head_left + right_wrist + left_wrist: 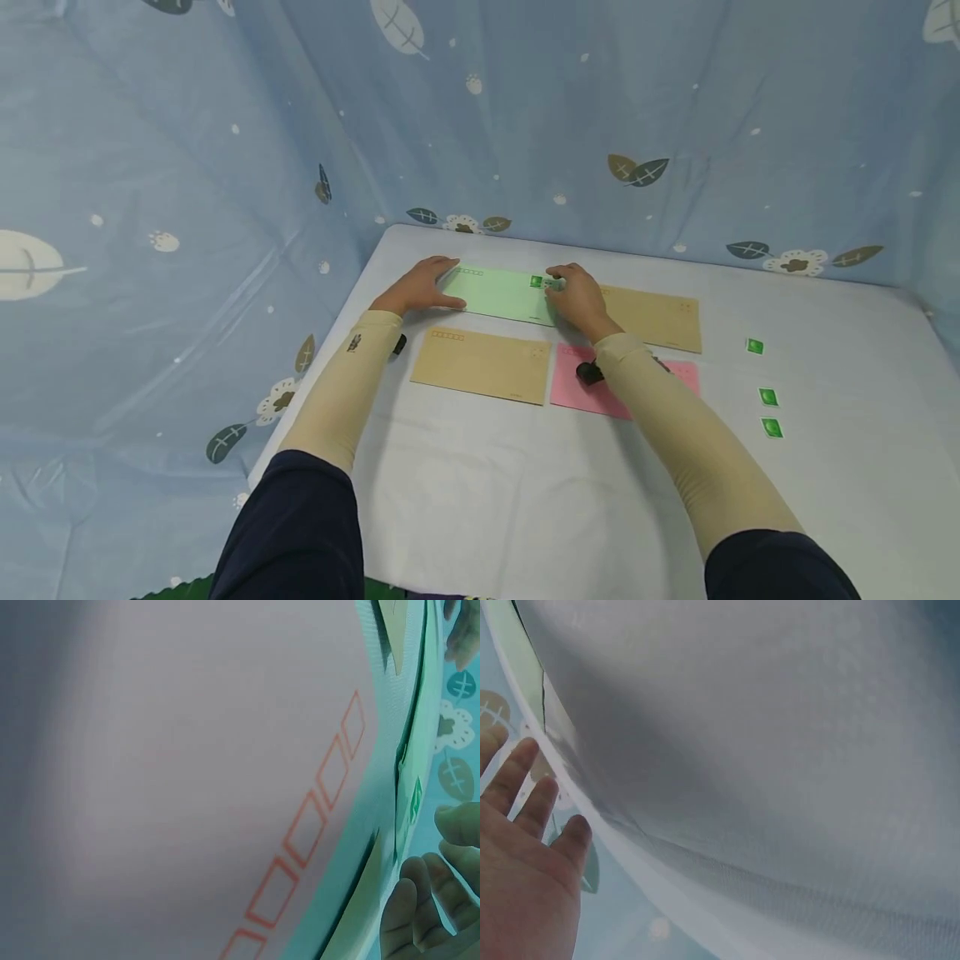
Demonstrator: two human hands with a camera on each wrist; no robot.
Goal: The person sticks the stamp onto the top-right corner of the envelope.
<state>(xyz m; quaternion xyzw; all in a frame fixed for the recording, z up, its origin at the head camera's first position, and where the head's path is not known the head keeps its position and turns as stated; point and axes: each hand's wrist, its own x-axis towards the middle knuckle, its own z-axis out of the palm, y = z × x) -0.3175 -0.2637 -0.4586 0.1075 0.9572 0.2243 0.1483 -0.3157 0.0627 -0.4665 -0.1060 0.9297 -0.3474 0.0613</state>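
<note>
In the head view, a pale green envelope (495,293) lies at the back of the white table between both hands. My left hand (420,286) rests at its left end, thumb and fingers spread; the left wrist view shows these fingers (532,802) extended and apart. At the envelope's right end is my right hand (576,296), thumb and fingertips around a small pale patch beside a green stamp (536,282). From the right wrist, thumb and bent fingers (401,919) stand apart with nothing visible between them, near the stamp.
A brown envelope (483,367) lies in front of the green one, with a pink envelope (592,400) under the right forearm. Another brown envelope (656,319) is behind the right wrist. Several green stamps (768,397) lie at the right. Patterned blue cloth (555,125) hangs behind.
</note>
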